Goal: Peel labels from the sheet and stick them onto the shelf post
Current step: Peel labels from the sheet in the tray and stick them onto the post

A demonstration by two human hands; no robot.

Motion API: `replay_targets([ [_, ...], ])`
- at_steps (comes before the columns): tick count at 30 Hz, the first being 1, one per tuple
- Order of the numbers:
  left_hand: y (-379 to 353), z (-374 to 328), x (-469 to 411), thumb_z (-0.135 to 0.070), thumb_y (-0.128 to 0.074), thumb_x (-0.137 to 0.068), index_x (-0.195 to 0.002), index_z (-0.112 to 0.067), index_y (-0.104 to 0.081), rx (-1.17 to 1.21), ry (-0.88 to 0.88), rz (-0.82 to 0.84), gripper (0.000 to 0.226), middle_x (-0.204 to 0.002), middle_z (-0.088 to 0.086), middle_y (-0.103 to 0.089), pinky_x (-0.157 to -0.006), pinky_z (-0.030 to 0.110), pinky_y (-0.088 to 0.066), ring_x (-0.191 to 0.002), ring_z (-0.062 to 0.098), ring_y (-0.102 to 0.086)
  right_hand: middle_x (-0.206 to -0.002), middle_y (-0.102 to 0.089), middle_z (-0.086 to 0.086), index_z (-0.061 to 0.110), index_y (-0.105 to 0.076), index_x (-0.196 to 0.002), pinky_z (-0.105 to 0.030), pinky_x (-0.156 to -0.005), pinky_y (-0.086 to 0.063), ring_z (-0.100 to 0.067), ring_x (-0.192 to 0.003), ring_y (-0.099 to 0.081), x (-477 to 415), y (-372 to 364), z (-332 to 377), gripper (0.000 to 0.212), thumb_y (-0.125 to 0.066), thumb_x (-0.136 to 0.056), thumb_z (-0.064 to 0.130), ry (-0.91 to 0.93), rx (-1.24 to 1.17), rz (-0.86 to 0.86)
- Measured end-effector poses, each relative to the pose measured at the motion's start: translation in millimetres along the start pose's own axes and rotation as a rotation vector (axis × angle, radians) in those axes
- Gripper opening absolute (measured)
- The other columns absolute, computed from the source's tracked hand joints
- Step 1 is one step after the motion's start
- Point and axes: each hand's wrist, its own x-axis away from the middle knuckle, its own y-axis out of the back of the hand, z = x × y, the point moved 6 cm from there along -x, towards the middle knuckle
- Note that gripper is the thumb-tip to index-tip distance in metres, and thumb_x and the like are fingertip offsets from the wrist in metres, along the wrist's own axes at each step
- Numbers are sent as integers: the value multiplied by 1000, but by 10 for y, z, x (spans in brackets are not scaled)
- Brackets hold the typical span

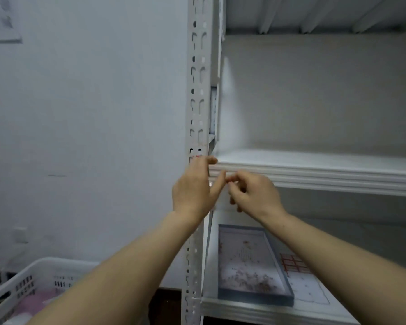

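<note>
down low, right of the shelf post, the label sheet lies flat on the lower shelf. up a level: left hand on the post, fingers straight, tips at a red speck, likely a label. right hand just right of the post, fingertips pinched. holding a label? can't tell. the post runs vertical, so the stick goes leftward.

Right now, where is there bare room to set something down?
Middle shelf: bare from the post rightward. Lower shelf: crowded, tray near the post, label sheet right of it. Left hand and right hand crowd the post.
</note>
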Motion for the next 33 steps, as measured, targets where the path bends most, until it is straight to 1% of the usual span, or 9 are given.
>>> replay_targets([
  [3, 180, 250, -203, -34, -65, -85, -137, -13, -37, 95, 202, -115, 63, -129, 5, -42, -85, 31, -47, -112, 18, -48, -83, -71, 4, 22, -65, -104, -38, -71, -53, -20, -78, -67, -168, 104, 231, 18, -51, -92, 24, 56, -48, -120],
  [5, 168, 433, -327, -34, -68, -82, -145, -12, -25, 180, 354, -42, 79, -139, 8, -36, -102, 37, -41, -125, 20, -42, -94, -70, 4, 20, -60, -113, -36, -75, -51, -19, -87, -64, -320, 103, 331, 23, -48, -94, 19, 67, -75, -155],
  [9, 13, 647, -425, -38, -69, -81, -150, -13, -14, 376, 575, 169, 92, -152, 7, -26, -110, 37, -32, -139, 23, -30, -121, -63, -3, 12, -51, -131, -37, -97, -46, -20, -112, -58, -637, 23, 383, 45, -39, -89, 0, -33, -149, -91],
  [13, -105, 691, -465, -38, -68, -82, -148, -10, -23, 476, 609, 291, 84, -138, 4, -46, -91, 28, -44, -122, 19, -50, -101, -71, -11, 4, -67, -104, -43, -89, -52, -29, -99, -64, -943, -149, 360, 44, -39, -71, 2, -135, -265, 27],
  [15, -150, 660, -487, -31, -66, -85, -134, -10, -46, 530, 579, 320, 58, -116, 4, -62, -69, 19, -47, -93, 13, -60, -84, -72, -11, 2, -70, -85, -37, -77, -55, -29, -80, -64, -1039, -206, 335, 36, -39, -65, 5, -187, -361, 57],
  [18, -162, 638, -518, -20, -64, -86, -102, -4, -65, 567, 552, 322, 22, -92, 7, -64, -64, 22, -44, -79, 17, -56, -67, -61, -14, -1, -61, -66, -34, -63, -42, -25, -66, -49, -1104, -219, 253, 23, -40, -62, 3, -252, -459, 52],
  [22, -154, 630, -559, -16, -61, -84, -92, 9, -61, 547, 521, 326, 26, -78, 9, -53, -67, 30, -38, -73, 18, -47, -65, -59, -16, -5, -62, -69, -33, -62, -40, -23, -64, -50, -1125, -268, 186, 26, -40, -60, 6, -243, -497, 55],
  [28, -110, 470, -574, -17, -53, -85, -70, -13, -48, 382, 364, 338, 16, -62, 1, -41, -55, 26, -29, -57, 13, -35, -78, -71, -16, 0, -69, -81, -45, -79, -57, -36, -81, -66, -1166, -330, 151, 43, -40, -54, 15, -200, -483, 65],
  [33, -93, 451, -585, -20, -52, -85, -69, -13, -48, 295, 326, 334, 18, -63, 3, -43, -58, 27, -32, -58, 16, -37, -83, -71, -16, 3, -70, -87, -52, -79, -55, -37, -89, -64, -1129, -335, 199, 41, -44, -57, 16, -159, -424, 62],
])
